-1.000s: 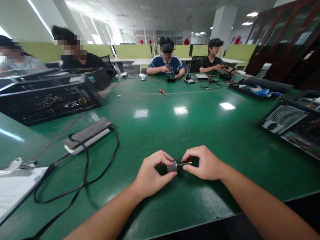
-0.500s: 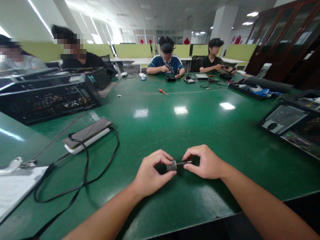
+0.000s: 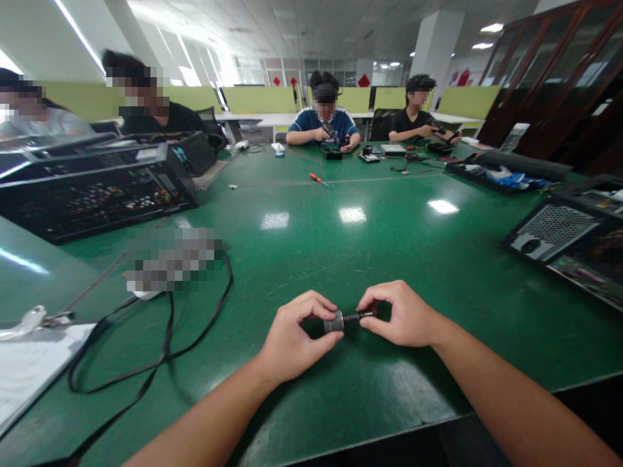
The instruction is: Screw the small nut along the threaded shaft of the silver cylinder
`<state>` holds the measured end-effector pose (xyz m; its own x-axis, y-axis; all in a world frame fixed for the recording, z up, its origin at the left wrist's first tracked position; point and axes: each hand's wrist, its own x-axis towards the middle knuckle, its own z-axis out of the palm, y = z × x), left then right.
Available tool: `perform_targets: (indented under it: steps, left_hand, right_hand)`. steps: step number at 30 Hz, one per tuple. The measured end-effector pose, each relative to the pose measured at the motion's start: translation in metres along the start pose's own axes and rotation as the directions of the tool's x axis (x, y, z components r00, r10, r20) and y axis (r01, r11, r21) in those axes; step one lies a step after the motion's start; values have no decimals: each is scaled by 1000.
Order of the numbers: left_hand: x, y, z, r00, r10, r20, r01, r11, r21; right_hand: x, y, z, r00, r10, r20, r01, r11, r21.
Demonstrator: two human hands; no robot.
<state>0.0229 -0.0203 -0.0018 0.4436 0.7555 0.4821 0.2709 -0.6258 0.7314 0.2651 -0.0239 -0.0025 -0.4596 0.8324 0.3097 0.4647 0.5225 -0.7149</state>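
Observation:
Between thumb and fingers, my left hand (image 3: 296, 334) grips a short grey metal cylinder (image 3: 333, 322) just above the green table (image 3: 311, 253). A thin dark shaft (image 3: 351, 317) sticks out of the cylinder to the right. My right hand (image 3: 402, 314) pinches the far end of this shaft between thumb and forefinger, so both hands hold one piece, lying level. The two hands do not touch each other.
A pixelated object (image 3: 175, 263) and a black cord (image 3: 168, 324) lie left; a clipboard (image 3: 43, 363) is at the left edge. Computer cases stand left (image 3: 97, 194) and right (image 3: 564, 227). An orange screwdriver (image 3: 316, 177) lies farther back. Several people sit around the table.
My right hand has shifted very slightly right along the shaft. My left hand stays in place on the cylinder. The object at the left is now pixelated.

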Motion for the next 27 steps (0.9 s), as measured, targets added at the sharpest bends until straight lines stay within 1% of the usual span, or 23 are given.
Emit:
perform_targets:
  steps: [14,27]
  left_hand:
    - [-1,-1,-2,1000,-17,3,17,1000,-6]
    - [0,1,-2,1000,-29,-9,29,999,-13]
  right_hand:
    - [-1,0,-4,1000,-11,19,12,1000,-24]
    - [0,1,-8,1000,-10,1,10,999,-47]
